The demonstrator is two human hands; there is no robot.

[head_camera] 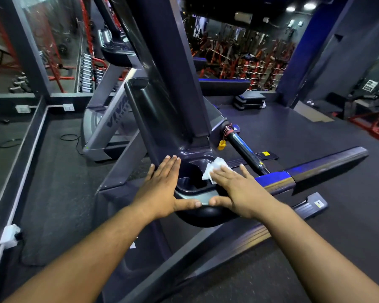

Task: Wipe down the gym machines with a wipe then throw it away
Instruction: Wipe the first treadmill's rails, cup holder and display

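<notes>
I am in the middle of the wiping, I think. My right hand (pixel 234 189) lies flat with straight fingers and presses the white wipe (pixel 214 169) onto the edge of the cup tray (pixel 190 182) on the treadmill (pixel 162 110). The wipe sticks out from under my fingertips, by the dark cup hole. My left hand (pixel 162 186) is flat too and holds nothing. It rests on the other side of the tray, with its thumb along the front rim. I cannot tell which parts are clean already. Another treadmill (pixel 109 125) stands just beside this one. The wipe is not thrown away yet, and I see no bin.
</notes>
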